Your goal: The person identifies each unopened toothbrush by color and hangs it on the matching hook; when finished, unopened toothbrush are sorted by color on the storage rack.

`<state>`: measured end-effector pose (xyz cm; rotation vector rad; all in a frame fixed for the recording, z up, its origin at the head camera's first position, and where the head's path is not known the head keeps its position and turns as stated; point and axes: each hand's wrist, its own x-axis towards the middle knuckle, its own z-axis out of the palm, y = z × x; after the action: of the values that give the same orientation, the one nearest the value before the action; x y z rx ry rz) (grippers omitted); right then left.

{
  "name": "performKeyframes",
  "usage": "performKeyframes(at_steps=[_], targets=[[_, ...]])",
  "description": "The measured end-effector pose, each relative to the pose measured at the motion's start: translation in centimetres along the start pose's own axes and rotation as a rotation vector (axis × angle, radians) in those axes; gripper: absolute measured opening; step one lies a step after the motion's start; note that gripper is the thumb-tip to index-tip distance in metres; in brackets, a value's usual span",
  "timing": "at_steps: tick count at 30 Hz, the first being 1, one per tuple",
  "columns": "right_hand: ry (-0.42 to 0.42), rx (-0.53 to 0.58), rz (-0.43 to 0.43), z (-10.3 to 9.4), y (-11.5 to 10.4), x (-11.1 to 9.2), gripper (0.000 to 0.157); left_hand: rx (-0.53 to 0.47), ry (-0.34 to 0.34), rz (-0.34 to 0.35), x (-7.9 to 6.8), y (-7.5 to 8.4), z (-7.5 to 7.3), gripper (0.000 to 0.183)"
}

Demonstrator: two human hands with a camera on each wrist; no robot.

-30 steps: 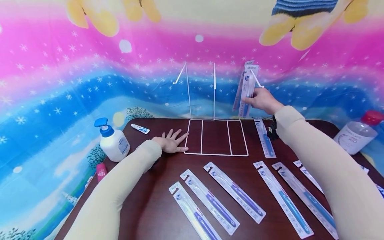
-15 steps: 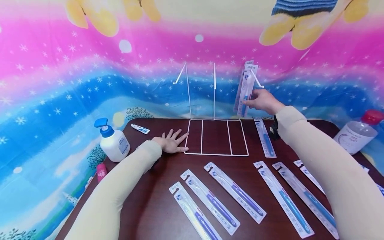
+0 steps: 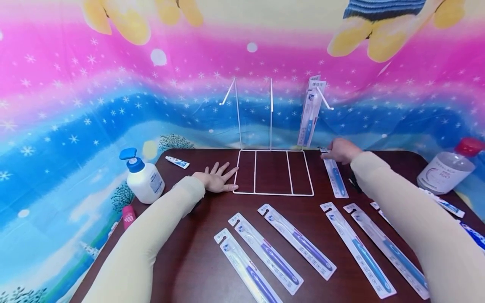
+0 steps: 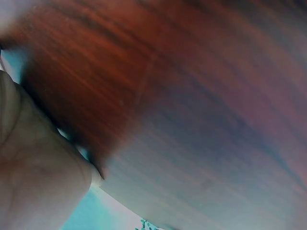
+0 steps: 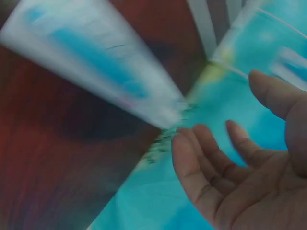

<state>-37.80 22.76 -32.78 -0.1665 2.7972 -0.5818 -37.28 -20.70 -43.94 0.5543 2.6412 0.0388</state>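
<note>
My left hand (image 3: 217,181) lies with fingers spread on the table, fingertips at the left side of the white wire rack (image 3: 273,194). On the rack's right hook hang packaged toothbrushes (image 3: 311,113), one in front of another. Below them, my right hand (image 3: 342,150) is over the top end of a packaged blue toothbrush (image 3: 336,179) lying right of the rack. In the right wrist view the fingers (image 5: 187,158) are loosely bent and hold nothing, close to the end of a blurred toothbrush package (image 5: 96,57).
In front lie several packaged toothbrushes, purple ones (image 3: 297,242) in the middle and blue ones (image 3: 358,248) to the right. A pump bottle (image 3: 145,183), a small tube (image 3: 177,162) and a pink tube (image 3: 129,216) are at left. A red-capped bottle (image 3: 443,172) stands at right.
My right hand has let go of the toothbrush package on the right hook and moved down to the one on the table. The left hand has stayed put.
</note>
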Motion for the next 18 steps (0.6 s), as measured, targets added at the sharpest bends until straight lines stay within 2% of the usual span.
performKeyframes(at_steps=[3, 7, 14, 18], targets=[[-0.011, -0.187, 0.027, 1.6, 1.1, -0.1, 0.048, 0.002, -0.004, 0.002, -0.2, 0.1, -0.1, 0.085], [-0.040, -0.253, 0.063, 3.0, 2.2, -0.1, 0.049, 0.011, -0.006, 0.013, -0.6, 0.3, -0.3, 0.084], [-0.035, -0.231, 0.152, 3.4, 3.5, -0.1, 0.039, 0.007, 0.012, 0.024, -0.7, 0.4, -0.3, 0.084], [-0.078, -0.145, 0.187, 3.4, 4.1, -0.2, 0.038, 0.004, 0.012, 0.025, -0.4, 0.1, 0.1, 0.085]])
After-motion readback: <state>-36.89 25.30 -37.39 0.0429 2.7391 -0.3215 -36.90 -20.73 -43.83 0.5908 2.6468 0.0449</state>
